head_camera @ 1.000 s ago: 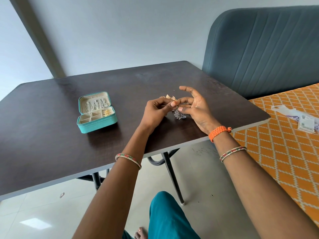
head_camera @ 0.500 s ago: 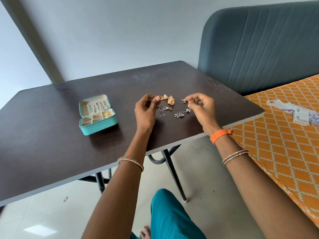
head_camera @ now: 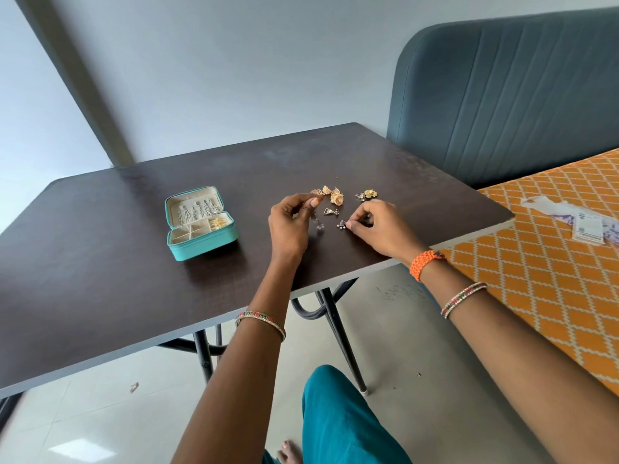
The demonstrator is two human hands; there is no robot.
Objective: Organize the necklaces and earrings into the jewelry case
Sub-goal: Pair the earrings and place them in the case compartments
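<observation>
The teal jewelry case [head_camera: 214,241] lies open on the left of the dark table [head_camera: 100,262]. Thin necklaces [head_camera: 196,209] hang in its lid and a gold earring [head_camera: 218,223] sits in a compartment. Several gold earrings [head_camera: 336,197] and a silver triangular earring [head_camera: 330,212] lie loose near the table's right side. My left hand [head_camera: 289,229] is raised just above them, thumb and forefinger pinched on a small silver earring [head_camera: 320,226] that dangles below. My right hand [head_camera: 380,227] rests low on the table, fingertips closed on a second silver earring [head_camera: 341,225].
A bed with an orange patterned sheet [head_camera: 536,296] stands right of the table, with a plastic packet [head_camera: 582,226] on it. A blue padded headboard [head_camera: 502,95] rises behind. The table's near edge runs just under my wrists.
My hands have parted. The left one carried a silver earring a little left. The right one dropped to the table and closed on the other silver earring.
</observation>
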